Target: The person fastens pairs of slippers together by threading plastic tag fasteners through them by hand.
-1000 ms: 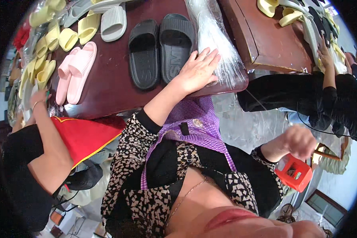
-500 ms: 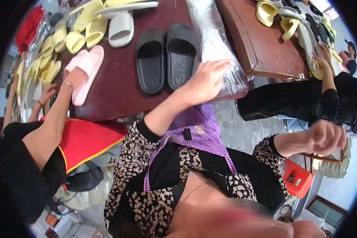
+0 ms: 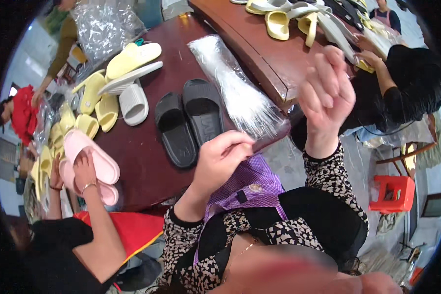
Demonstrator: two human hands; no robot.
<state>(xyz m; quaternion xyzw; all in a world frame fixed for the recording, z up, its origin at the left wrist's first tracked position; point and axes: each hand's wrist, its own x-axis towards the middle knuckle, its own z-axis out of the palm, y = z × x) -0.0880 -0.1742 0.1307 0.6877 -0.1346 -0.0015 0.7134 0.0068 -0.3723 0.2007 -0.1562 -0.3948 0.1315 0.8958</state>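
Evidently the left hand [image 3: 218, 159] presses thumb and forefinger together, while the raised right hand [image 3: 328, 90] curls its fingers inward; whether either pinches a strand I cannot tell. Just beyond the left fingers lie black slides [image 3: 201, 93] and a bundle of white strands [image 3: 242, 98] on the desk [image 3: 137, 169]; such fine strands probably handle best singly, with a light, straight pull

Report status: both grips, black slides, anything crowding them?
Left grip curled near black slides; right grip raised, curled; can't tell if either holds anything. Slides side by side on table. Wrapped white strands close on their right.
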